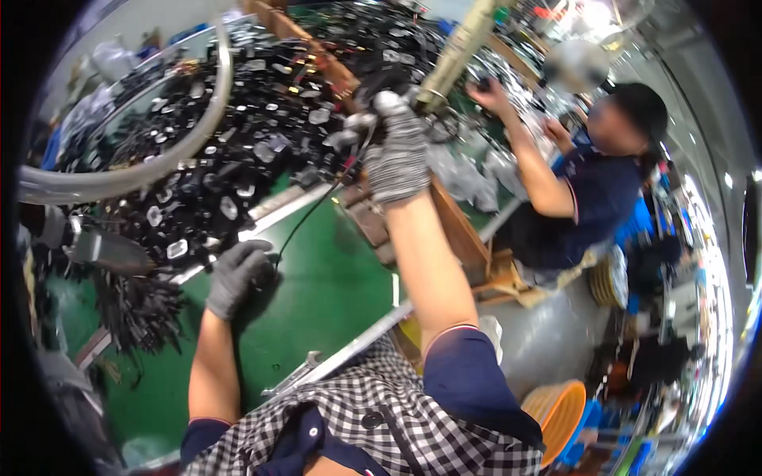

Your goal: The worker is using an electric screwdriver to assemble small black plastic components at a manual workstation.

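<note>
My left hand, in a grey knit glove, is low over the green table at the left, its fingers curled round a dark end of a thin black cable. That cable arcs up and away to my right hand, which is stretched far forward in a striped grey glove. The fingers there look closed on the cable, though motion blurs them and what lies under them is hidden. Just past the right fingertips is a black bundle. A large heap of black plugs and clear-faced parts covers the far side of the table.
A bundle of black cables lies at left below a grey machine part. A thick clear hose curves over the heap. A wrench rests near the table's front edge. At right, a co-worker handles parts; an orange basket stands below.
</note>
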`<state>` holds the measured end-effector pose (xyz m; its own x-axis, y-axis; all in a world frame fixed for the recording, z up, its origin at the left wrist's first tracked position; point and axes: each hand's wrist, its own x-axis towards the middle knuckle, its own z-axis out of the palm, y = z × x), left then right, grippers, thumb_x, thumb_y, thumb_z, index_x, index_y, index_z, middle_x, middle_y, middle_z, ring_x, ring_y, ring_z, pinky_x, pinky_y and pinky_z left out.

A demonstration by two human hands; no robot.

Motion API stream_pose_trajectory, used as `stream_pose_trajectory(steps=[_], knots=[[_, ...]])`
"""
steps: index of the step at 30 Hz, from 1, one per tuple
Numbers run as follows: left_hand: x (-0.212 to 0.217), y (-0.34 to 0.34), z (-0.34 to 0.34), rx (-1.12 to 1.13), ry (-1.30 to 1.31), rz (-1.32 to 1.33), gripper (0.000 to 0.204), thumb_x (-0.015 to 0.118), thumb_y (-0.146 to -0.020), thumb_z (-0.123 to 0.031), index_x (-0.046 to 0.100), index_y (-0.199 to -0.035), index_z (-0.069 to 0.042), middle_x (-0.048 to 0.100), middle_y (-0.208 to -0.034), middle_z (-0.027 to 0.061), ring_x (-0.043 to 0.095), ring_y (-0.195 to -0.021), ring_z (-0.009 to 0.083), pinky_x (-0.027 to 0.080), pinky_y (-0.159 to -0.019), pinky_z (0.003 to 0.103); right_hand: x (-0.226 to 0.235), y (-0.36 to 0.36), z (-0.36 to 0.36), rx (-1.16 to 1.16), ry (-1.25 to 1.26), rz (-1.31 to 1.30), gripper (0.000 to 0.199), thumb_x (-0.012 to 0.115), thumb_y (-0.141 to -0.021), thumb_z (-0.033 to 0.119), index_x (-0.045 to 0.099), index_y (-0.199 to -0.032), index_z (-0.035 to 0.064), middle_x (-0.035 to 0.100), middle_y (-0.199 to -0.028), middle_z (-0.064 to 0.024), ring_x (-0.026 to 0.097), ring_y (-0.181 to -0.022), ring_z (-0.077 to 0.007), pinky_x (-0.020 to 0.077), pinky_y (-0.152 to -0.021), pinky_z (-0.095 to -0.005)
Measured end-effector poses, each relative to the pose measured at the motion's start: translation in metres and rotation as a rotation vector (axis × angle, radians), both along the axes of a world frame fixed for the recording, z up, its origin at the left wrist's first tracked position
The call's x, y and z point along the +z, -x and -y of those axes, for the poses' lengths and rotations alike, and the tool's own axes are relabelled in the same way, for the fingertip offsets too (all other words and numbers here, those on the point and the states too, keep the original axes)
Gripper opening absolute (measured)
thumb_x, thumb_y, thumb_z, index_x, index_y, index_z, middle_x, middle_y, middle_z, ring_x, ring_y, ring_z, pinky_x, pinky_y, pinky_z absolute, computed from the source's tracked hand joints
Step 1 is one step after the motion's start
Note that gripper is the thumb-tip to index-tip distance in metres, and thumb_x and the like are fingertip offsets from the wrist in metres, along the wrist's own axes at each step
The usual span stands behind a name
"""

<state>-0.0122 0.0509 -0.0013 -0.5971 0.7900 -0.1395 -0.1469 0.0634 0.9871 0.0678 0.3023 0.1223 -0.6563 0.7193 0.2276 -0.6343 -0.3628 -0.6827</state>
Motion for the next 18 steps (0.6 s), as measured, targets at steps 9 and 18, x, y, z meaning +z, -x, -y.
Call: stream_pose_trajectory(steps=[9,18], knots=[[-0.012,-0.006,-0.011,-0.006,0.013,-0.22,0.018,0.054,-0.087,-0.012,0.059,-0.098,0.001,0.057,-0.066,0.0027,0.05,-0.052,0.0067,0.041,-0.049,0.02,-0.027,0.114,-0.08,-0.112,0.002,0.236,0.017,0.052,-0.086,0.017,0.053,-0.076,0.004,0.058,-0.066,-0.0089,0.059,-0.056,-0.0214,0.0493,-0.044,-0.0335],[-0.007,-0.008,-0.023,-0.035,-0.051,-0.225,0.017,0.051,-0.087,-0.01,0.059,-0.097,0.001,0.057,-0.065,0.0023,0.049,-0.052,0.0065,0.04,-0.049,0.02,-0.03,0.187,-0.264,-0.61,-0.701,0.253,0.015,0.051,-0.084,0.009,0.052,-0.069,0.0059,0.049,-0.062,-0.0011,0.049,-0.048,-0.0139,0.0435,-0.048,-0.0257]])
